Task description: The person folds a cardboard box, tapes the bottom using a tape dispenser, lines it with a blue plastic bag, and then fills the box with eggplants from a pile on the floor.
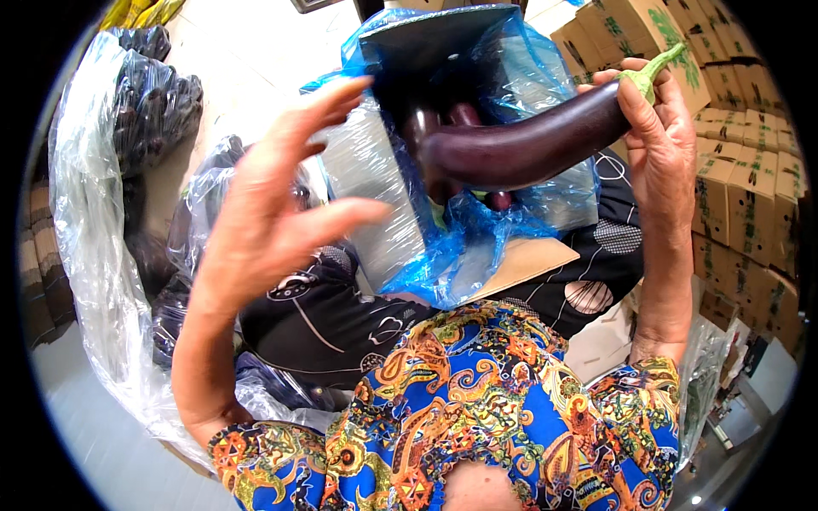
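Note:
A long dark purple eggplant (532,145) is held up by its green stem end in my right hand (656,128), fingers closed round the cap. Its blunt end points left, over a box (417,41) lined with blue plastic film (456,243). Inside the box lie other eggplants (422,128), partly hidden by the one I hold. My left hand (273,187) hovers left of the box with its fingers spread and nothing in it; it is slightly blurred. It does not touch the held eggplant.
On the left, clear plastic bags (94,213) hold many dark eggplants (158,102). Stacked cardboard cartons (733,170) line the right side. The box stands between my legs, with a cardboard flap (520,264) folded out toward me. Yellow plastic (141,13) lies at the far left.

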